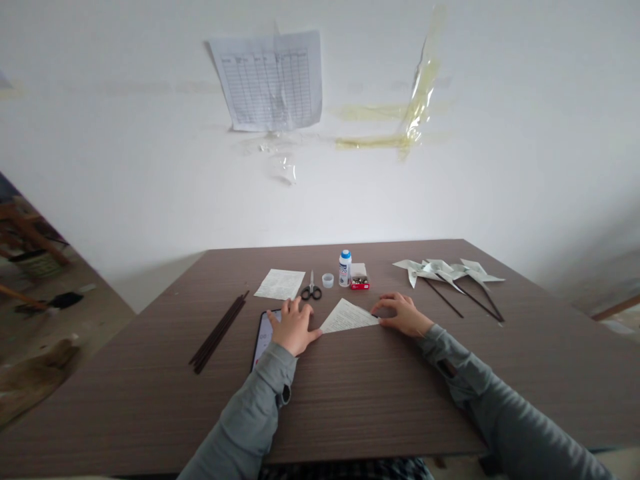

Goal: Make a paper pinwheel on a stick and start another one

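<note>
A printed sheet of paper folded into a triangle (350, 317) lies on the table in front of me, its peak pointing away. My left hand (291, 327) is over the phone's (261, 340) right edge with fingers spread, and its thumb tip touches the triangle's left corner. At the right corner, my right hand (403, 314) has its thumb and bent forefinger closed on the paper. Black-handled scissors (311, 292) lie just beyond my left hand. Next to them is another flat printed sheet (280, 284).
Dark thin sticks (220, 331) lie at the left. Behind the triangle stand a small clear cup (327, 281), a white bottle with blue cap (345, 269) and a red box of small pieces (359, 283). Paper pinwheels (443, 269) on sticks lie at the right. A wall backs the table (360, 400).
</note>
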Demonstrator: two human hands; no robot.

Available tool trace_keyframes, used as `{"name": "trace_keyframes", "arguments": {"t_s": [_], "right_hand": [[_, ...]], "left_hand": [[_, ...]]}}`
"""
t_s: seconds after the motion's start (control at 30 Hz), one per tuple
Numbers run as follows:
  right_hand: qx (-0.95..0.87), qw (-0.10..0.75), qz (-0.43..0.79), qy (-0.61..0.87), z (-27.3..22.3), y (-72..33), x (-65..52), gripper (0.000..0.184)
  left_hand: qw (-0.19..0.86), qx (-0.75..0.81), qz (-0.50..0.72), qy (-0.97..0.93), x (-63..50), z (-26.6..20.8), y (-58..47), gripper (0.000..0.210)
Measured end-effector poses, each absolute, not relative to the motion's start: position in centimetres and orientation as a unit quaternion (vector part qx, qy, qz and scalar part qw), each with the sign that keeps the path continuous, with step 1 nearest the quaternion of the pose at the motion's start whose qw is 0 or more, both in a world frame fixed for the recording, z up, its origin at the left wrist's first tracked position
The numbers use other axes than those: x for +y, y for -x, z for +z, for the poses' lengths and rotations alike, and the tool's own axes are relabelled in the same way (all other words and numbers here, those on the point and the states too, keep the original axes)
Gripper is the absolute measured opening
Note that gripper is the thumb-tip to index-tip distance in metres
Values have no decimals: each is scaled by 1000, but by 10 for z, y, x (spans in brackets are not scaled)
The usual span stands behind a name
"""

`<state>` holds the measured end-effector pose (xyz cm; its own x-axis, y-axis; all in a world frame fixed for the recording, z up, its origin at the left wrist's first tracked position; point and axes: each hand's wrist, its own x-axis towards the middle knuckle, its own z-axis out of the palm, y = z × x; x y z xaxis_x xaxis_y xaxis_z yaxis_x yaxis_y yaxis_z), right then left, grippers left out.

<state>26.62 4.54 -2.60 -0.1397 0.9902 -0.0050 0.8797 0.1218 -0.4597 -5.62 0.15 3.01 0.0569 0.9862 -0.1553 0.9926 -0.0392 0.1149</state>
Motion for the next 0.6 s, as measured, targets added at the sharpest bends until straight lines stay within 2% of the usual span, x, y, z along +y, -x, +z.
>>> {"name": "trace_keyframes", "arguments": {"t_s": [0.37, 0.5, 0.6], "right_hand": [[-740, 143, 187, 630, -25, -270, 45, 39], [-744, 147, 172, 629, -27, -267, 42, 42], [-733, 156, 163, 642, -30, -259, 37, 37]], "left_hand": [[90, 690, -39, -717, 3, 34, 68, 46], [102, 689, -30, -717, 4, 35, 67, 54], [111, 682, -10, -723, 4, 36, 64, 63]]}}
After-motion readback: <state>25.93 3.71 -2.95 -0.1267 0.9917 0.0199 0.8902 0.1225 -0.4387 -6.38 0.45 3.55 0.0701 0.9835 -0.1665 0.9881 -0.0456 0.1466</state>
